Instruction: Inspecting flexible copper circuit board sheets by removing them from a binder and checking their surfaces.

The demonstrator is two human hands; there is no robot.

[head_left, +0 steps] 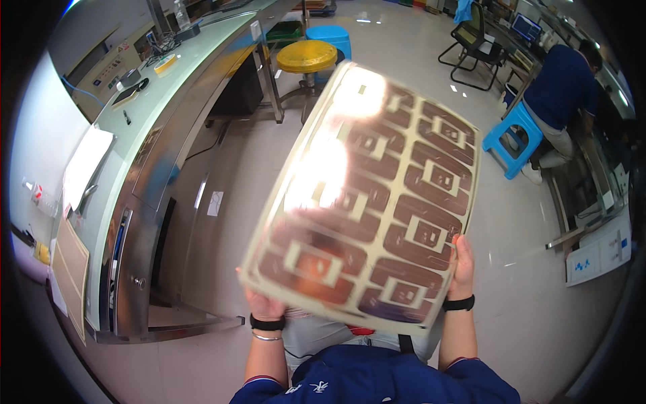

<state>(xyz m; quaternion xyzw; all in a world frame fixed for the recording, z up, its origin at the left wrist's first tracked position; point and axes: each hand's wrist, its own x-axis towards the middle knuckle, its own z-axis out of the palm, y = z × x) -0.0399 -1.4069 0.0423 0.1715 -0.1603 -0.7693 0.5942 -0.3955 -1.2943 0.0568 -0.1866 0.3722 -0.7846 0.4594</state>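
The panel [380, 195] was held up at a slant in front of the person, above the lap [306, 337], well clear of the workbench [151, 95] on the left. It was a flat, roughly rectangular sheet with a glossy face — pale cream along the margins and between the printed blocks, which ran in two columns of dark, coppery brown. Each block looked squarish with softened corners, built of nested shapes around a pale middle with a small dark piece inside. White glare washed out much of the upper left, hiding the pattern there, and a reddish reflection glowed near the bottom; the lower left edge was somewhat blurred.

The right hand [462, 268] was clamped on the right edge, its fingertips curling onto the face. The left hand [266, 306] sat at the lower left corner, mostly behind the sheet — how tightly its fingers closed, I cannot tell.
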